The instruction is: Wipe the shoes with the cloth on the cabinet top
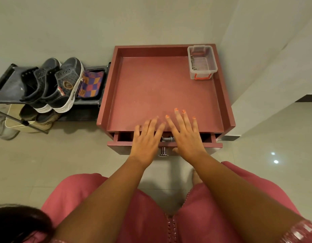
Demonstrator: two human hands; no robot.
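Both hands were out over the front edge of the red cabinet [162,88], fingers straight and spread, gripping nothing. The left hand [146,137] was blurred, so whether it touched the top could not be told. The right hand [185,135] lay flat beside it, fingertips reaching onto the cabinet top. Under the hands, the drawer [216,143] stood slightly out, its inside mostly hidden, with the metal knob [163,152] showing between the wrists. In the cabinet's far right corner sat a clear plastic box [202,62]; its contents were hard to make out. Left of the cabinet, on a dark rack [9,85], stood the pair of dark shoes [53,83], and the checked cloth [90,85] lay between shoes and cabinet, on the rack. More footwear below the rack was shadowed and cut off.
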